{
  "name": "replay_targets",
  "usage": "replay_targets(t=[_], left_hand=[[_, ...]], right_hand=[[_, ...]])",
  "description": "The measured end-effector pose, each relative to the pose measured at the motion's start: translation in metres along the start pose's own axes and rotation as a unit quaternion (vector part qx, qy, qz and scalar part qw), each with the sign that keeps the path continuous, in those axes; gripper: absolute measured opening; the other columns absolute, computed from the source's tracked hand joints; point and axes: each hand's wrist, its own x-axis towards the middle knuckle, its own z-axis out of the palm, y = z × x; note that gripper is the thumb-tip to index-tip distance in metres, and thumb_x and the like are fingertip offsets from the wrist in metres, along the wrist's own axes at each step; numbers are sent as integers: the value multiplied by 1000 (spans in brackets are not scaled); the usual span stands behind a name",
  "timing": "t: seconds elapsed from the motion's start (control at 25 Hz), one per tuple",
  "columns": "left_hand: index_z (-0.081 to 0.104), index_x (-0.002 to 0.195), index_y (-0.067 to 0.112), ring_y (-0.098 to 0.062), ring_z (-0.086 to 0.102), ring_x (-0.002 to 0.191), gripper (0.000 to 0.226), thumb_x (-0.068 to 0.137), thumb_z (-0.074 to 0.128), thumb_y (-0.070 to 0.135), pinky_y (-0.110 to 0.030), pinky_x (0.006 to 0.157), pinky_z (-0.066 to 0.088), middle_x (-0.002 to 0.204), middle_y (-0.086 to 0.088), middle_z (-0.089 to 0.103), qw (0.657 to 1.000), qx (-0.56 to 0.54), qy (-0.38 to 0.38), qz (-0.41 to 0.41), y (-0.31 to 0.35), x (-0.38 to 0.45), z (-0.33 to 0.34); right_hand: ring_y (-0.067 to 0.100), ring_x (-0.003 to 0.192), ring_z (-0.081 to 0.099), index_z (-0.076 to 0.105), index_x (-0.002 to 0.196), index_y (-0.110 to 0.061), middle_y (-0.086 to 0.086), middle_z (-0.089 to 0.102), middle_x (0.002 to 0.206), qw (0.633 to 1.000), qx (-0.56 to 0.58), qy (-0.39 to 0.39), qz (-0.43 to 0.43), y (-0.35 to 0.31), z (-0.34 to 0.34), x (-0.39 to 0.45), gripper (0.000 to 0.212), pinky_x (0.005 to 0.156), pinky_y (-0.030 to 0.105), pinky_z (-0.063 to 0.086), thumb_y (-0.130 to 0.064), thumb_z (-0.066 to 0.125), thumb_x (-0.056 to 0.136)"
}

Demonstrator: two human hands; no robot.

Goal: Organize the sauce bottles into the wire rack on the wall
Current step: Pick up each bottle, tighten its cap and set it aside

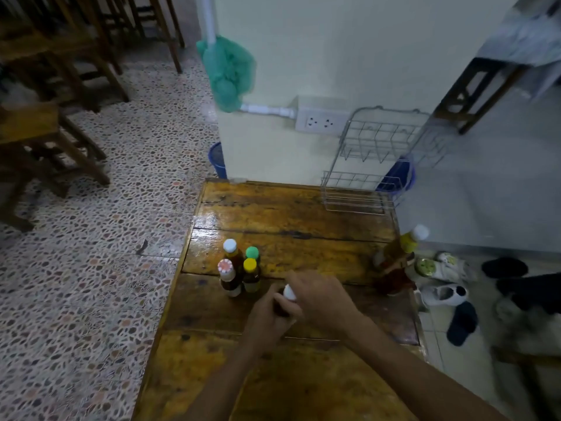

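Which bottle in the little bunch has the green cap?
The green-capped bottle stands at the back right of the four-bottle cluster, behind the yellow-capped bottle. The other two caps are white and pinkish.

Both bare hands meet over a glossy wooden plank table (303, 214), the left hand (267, 320) wrapped around a dark white-capped bottle (288, 294) and the right hand (321, 296) closing over its cap. Four upright sauce bottles (241, 273) cluster just beside them. An empty two-tier wire rack (376, 159) hangs on the pale wall beyond.
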Motion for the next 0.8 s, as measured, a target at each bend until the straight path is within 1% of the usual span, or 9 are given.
replay_targets(t=[0.2, 0.28, 0.36, 0.44, 0.56, 0.6, 0.68, 0.72, 0.8], left_hand=[[61, 126, 40, -9, 65, 107, 56, 74, 80, 34, -31, 82, 54, 119, 14, 66, 994, 32, -97, 28, 46, 16, 39], [58, 126, 39, -10, 64, 102, 57, 72, 79, 40, -25, 75, 48, 113, 13, 62, 990, 103, -95, 32, 53, 15, 63], [57, 125, 33, -16, 61, 100, 58, 74, 79, 45, -30, 73, 45, 111, 10, 58, 974, 215, -68, 31, 56, 11, 90], [57, 127, 30, -16, 59, 102, 57, 77, 78, 47, -32, 76, 40, 114, 9, 56, 946, 323, -26, 25, 58, 1, 115], [59, 123, 29, -18, 59, 105, 49, 79, 78, 41, -32, 78, 33, 113, 6, 58, 908, 417, 24, 25, 63, -14, 144], [60, 123, 29, -19, 60, 105, 48, 81, 78, 40, -32, 79, 34, 112, 5, 58, 904, 426, 26, 26, 62, -15, 149], [58, 125, 30, -18, 59, 107, 48, 82, 77, 39, -35, 84, 43, 115, 8, 57, 917, 398, -6, 16, 63, -13, 152], [57, 124, 31, -16, 60, 106, 49, 80, 79, 37, -38, 86, 49, 115, 10, 57, 935, 352, -39, 4, 65, -10, 152], [57, 119, 33, -11, 61, 97, 49, 76, 81, 31, -42, 80, 56, 109, 14, 57, 968, 232, -97, -19, 72, -5, 149]], right_hand=[[17, 52, 51, 55, 72, -24, -5, 55, 61, 992, -89, 17, 90, 66, -36, -49, 34, 42, 25, 27, -48, 52, 96], [17, 48, 49, 53, 63, -24, -5, 54, 54, 988, -73, 12, 139, 86, -39, -72, 38, 41, 25, 25, -44, 50, 96], [16, 42, 46, 56, 58, -22, -5, 53, 49, 975, -58, -6, 214, 97, -35, -94, 45, 40, 24, 25, -42, 44, 96], [18, 44, 45, 64, 68, -18, -4, 55, 54, 961, -58, -45, 265, 103, -26, -116, 44, 44, 23, 25, -36, 37, 97], [30, 75, 64, 57, 103, -14, 9, 64, 86, 944, -24, -140, 297, 112, -19, -144, 26, 58, 34, 43, -26, 34, 101], [32, 79, 65, 55, 101, -15, 9, 64, 89, 936, 9, -151, 319, 115, -21, -149, 26, 61, 34, 46, -31, 34, 103], [22, 65, 61, 54, 86, -17, -1, 58, 71, 945, 19, -108, 307, 114, -30, -157, 46, 50, 25, 38, -52, 29, 103], [17, 57, 57, 53, 82, -21, -7, 52, 64, 961, -5, -64, 271, 115, -31, -160, 50, 44, 23, 31, -59, 26, 101], [14, 52, 53, 55, 85, -24, -8, 52, 62, 984, -34, -8, 173, 119, -35, -166, 46, 41, 23, 30, -60, 32, 101]])
